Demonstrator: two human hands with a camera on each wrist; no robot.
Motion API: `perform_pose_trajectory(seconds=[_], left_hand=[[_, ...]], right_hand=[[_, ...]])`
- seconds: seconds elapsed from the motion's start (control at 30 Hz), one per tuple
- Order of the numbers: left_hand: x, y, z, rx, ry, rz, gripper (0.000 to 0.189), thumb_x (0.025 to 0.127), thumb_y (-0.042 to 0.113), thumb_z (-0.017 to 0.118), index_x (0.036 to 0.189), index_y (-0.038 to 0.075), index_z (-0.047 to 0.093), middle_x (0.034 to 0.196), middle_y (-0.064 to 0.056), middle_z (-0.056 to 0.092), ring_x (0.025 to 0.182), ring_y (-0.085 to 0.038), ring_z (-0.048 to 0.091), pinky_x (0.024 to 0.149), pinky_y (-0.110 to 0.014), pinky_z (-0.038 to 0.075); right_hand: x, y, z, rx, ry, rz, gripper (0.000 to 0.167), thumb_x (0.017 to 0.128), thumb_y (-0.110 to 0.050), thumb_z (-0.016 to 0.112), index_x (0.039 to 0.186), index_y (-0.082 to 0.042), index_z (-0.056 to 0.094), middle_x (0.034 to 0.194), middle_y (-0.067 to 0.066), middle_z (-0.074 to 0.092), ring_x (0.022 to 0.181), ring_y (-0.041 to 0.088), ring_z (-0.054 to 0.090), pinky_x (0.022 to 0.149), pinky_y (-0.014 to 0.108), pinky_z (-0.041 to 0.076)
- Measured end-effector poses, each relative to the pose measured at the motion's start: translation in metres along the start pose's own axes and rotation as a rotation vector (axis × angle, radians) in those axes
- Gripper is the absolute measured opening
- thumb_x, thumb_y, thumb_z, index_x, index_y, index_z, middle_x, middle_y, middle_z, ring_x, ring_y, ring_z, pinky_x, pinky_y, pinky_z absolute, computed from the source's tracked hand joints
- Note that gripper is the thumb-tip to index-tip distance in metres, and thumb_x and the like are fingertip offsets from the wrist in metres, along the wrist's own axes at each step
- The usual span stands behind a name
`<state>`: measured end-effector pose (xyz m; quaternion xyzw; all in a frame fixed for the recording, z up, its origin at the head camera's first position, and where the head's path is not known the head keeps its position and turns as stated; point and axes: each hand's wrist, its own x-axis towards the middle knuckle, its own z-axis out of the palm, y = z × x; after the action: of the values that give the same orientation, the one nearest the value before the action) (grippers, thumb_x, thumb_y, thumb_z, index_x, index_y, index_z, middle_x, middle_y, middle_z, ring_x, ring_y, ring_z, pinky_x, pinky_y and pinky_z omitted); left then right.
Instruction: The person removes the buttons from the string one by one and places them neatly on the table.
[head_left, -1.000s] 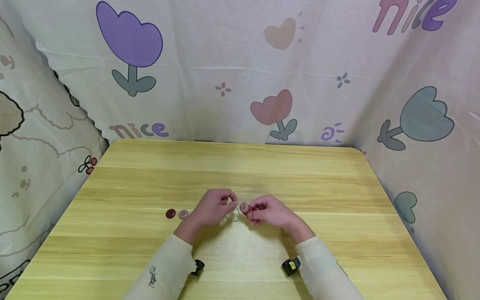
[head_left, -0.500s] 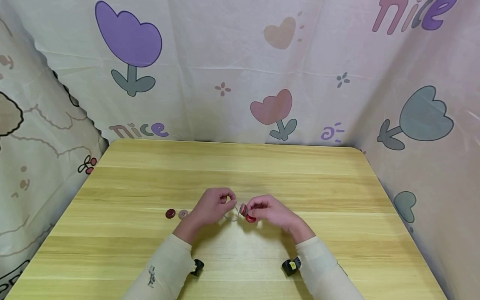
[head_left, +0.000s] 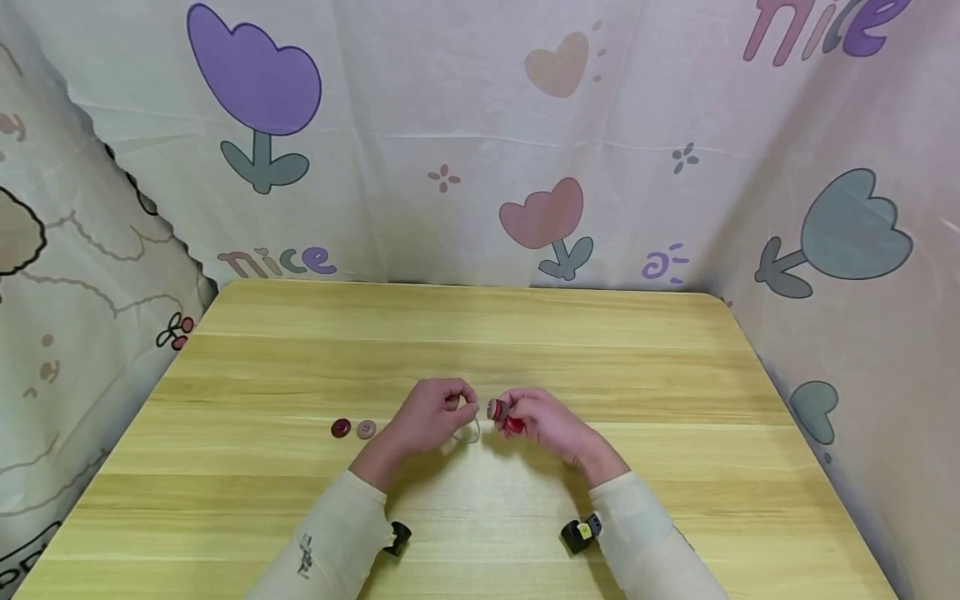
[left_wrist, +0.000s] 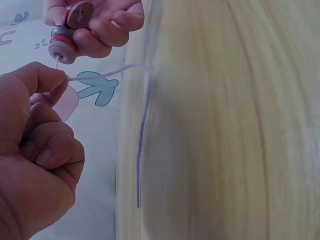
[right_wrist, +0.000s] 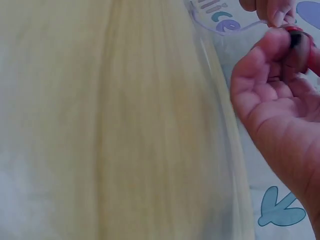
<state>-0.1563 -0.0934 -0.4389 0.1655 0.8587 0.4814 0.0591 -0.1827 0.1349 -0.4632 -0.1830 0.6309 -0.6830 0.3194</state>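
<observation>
In the head view my left hand (head_left: 429,417) pinches a white string (left_wrist: 146,95) between thumb and forefinger. One end of it arcs out and hangs down loose, as the left wrist view shows. From the same fingertips a short taut stretch runs up into the holes of a pale brownish-pink button (left_wrist: 62,51). That button is stacked against red and grey ones, with a brown button (left_wrist: 80,14) behind them. My right hand (head_left: 551,427) holds this bunch of strung buttons in its fingers, just right of the left fingertips. A red button (head_left: 514,425) shows against the fingers.
To the left of my left hand, a dark red button (head_left: 341,427) and a pale pinkish button (head_left: 366,429) lie side by side on the wooden table (head_left: 480,333). A printed cloth (head_left: 420,100) hangs behind the table's far edge and along both sides.
The right hand has turned the strung buttons, so the stack now shows edge-on and points toward the left hand. The left hand keeps its pinch on the string, with hardly any shift.
</observation>
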Motion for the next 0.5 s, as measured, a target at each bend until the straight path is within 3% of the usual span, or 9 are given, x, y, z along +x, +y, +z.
perform_pose_trajectory(seconds=[0.1,0.17,0.3,0.5], left_hand=[[0.0003,0.0013,0.0012,0.002,0.001,0.01,0.007,0.094,0.009,0.065,0.09,0.007,0.071,0.056,0.007,0.033,0.049,-0.008,0.028,0.052,-0.027,0.031],[0.0003,0.0021,0.0012,0.009,0.006,0.014,0.008,0.094,0.009,0.065,0.09,0.008,0.072,0.056,0.007,0.032,0.049,-0.008,0.027,0.052,-0.027,0.031],[0.0006,0.0025,0.0009,0.012,0.017,0.019,0.008,0.095,0.01,0.065,0.09,0.01,0.071,0.056,0.007,0.032,0.049,-0.008,0.027,0.052,-0.027,0.031],[0.0009,0.0008,0.0012,0.001,0.03,0.019,0.01,0.095,0.011,0.066,0.087,0.016,0.07,0.055,0.007,0.031,0.048,-0.007,0.027,0.05,-0.026,0.03]], right_hand=[[-0.0003,-0.0003,0.0001,0.11,-0.013,0.009,0.018,0.09,-0.002,0.041,0.092,0.001,0.059,0.092,0.012,0.058,0.078,0.018,0.056,0.076,0.033,0.051],[0.0,0.0005,0.0,0.12,-0.03,0.012,0.016,0.091,-0.002,0.043,0.092,0.0,0.059,0.087,0.009,0.057,0.074,0.016,0.054,0.07,0.029,0.05],[0.0001,0.0028,-0.001,0.095,-0.065,0.019,0.013,0.095,-0.002,0.048,0.095,0.002,0.061,0.086,0.008,0.058,0.074,0.015,0.053,0.068,0.027,0.049],[-0.0008,0.0046,-0.0028,-0.033,-0.09,0.015,0.023,0.097,-0.004,0.054,0.102,0.017,0.061,0.09,0.019,0.06,0.075,0.018,0.055,0.07,0.029,0.049]])
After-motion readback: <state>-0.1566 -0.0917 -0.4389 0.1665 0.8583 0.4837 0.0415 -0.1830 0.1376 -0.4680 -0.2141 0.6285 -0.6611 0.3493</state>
